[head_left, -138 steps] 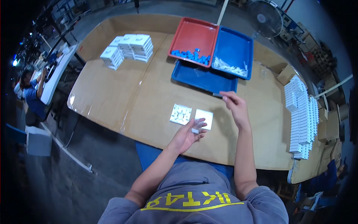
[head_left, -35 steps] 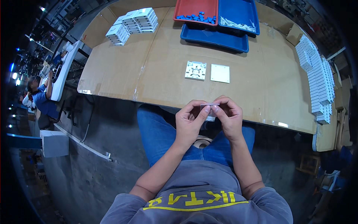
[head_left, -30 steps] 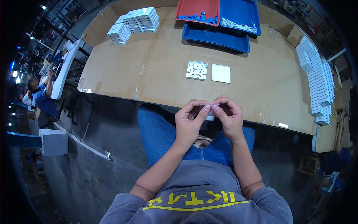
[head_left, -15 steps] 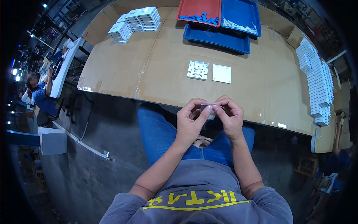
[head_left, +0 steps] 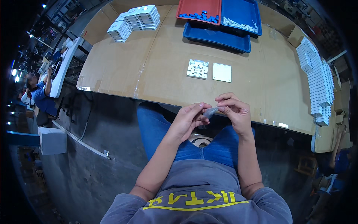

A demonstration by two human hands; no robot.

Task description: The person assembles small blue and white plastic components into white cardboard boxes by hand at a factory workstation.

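A small, translucent greyish plastic bag (head_left: 210, 112) hangs between my hands, just off the table's near edge and above my lap. My right hand (head_left: 237, 113) pinches its upper right end between thumb and forefinger, with the other fingers curled loosely. My left hand (head_left: 189, 120) holds the bag's left side, thumb and fingers closed on it. What the bag contains, if anything, cannot be made out. Beyond my hands, on the cardboard-covered table (head_left: 167, 82), lie a white square box base (head_left: 197, 69) with fittings inside and a flat white square plate (head_left: 222, 72).
At the far side stand a red tray (head_left: 199, 6) of small blue parts, a blue tray (head_left: 240, 11) of white sticks and a lower blue tray (head_left: 216, 38). White boxes (head_left: 140, 18) are stacked far left, and more stacks (head_left: 316, 82) line the right edge. A person (head_left: 43, 97) sits at left.
My hands have moved apart, the right one shifting to the right. The bag is now stretched out between them and shows more. The base and plate on the table stay put.
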